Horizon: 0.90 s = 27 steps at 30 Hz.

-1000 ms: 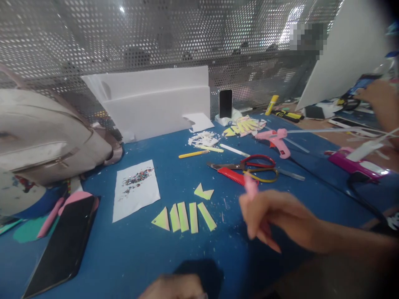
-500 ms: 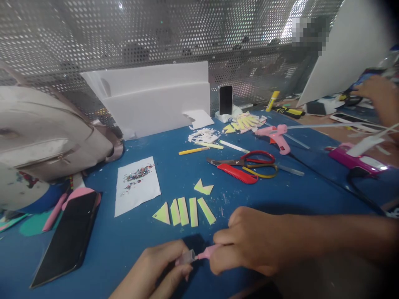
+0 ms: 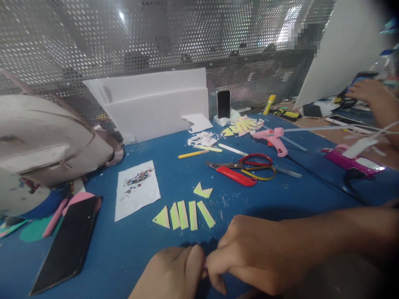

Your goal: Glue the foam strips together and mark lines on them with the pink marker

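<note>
My left hand (image 3: 174, 270) and my right hand (image 3: 249, 253) meet at the near edge of the blue table, fingers closed and almost touching. What they grip is mostly covered by the fingers now; half a second earlier a clear cap showed in the left and a pink pen in the right. Just beyond them several pale green strips (image 3: 183, 215) lie in a row, with a green triangle (image 3: 162, 217) bearing a small dark dot at the left end. A notched green piece (image 3: 203, 190) lies above the row.
Red-handled scissors (image 3: 257, 160), a red cutter (image 3: 235, 176) and a pink glue gun (image 3: 274, 140) lie to the right. White paper with glittery bits (image 3: 124, 207) and a black phone (image 3: 67, 245) are on the left, near a backpack (image 3: 46, 137). Another person's hand (image 3: 364, 89) is at far right.
My hands have come together, and my left hand has turned over, back upward. The clear cap and the pink pen tip, visible before, are now hidden by my fingers.
</note>
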Tool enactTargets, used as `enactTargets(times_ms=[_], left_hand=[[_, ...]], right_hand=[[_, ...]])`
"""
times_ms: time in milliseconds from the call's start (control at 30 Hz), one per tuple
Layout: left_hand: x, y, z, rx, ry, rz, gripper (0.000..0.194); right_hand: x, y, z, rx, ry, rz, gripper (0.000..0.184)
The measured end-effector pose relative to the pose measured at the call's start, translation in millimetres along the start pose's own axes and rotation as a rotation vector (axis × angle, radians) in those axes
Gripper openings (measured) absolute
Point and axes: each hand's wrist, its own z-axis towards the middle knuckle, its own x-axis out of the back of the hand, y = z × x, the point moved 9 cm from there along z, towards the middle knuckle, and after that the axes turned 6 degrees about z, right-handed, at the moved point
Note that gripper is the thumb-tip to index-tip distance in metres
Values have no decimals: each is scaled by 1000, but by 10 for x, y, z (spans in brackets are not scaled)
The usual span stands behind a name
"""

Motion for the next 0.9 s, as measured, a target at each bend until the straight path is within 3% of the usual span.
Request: enactTargets(times_ms=[167, 267, 333, 433, 567, 700, 833, 900], left_hand=[[-28, -32, 81, -39, -14, 27, 22], [110, -204, 188, -9, 11, 91, 21], [301, -447, 307, 49, 58, 164, 20], [687, -1007, 533, 189, 170, 286, 35], [991, -1871, 854, 376, 231, 393, 35], [901, -2462, 1149, 483, 196, 418, 34], [771, -2685, 1387, 517, 177, 435, 35], [769, -2738, 1484, 529, 186, 439, 35]], right_hand=[[16, 72, -24, 35, 68, 45, 25], [178, 198, -17, 120, 202, -72, 29], [357, 317, -6, 173, 284, -184, 28], [756, 756, 37, -56, 408, -401, 24], [1165, 1163, 153, -147, 480, -480, 26], [1329, 1394, 366, -170, 495, -525, 27], [1453, 1414, 499, -190, 526, -590, 14], [1561, 1398, 505, -206, 559, -615, 20]])
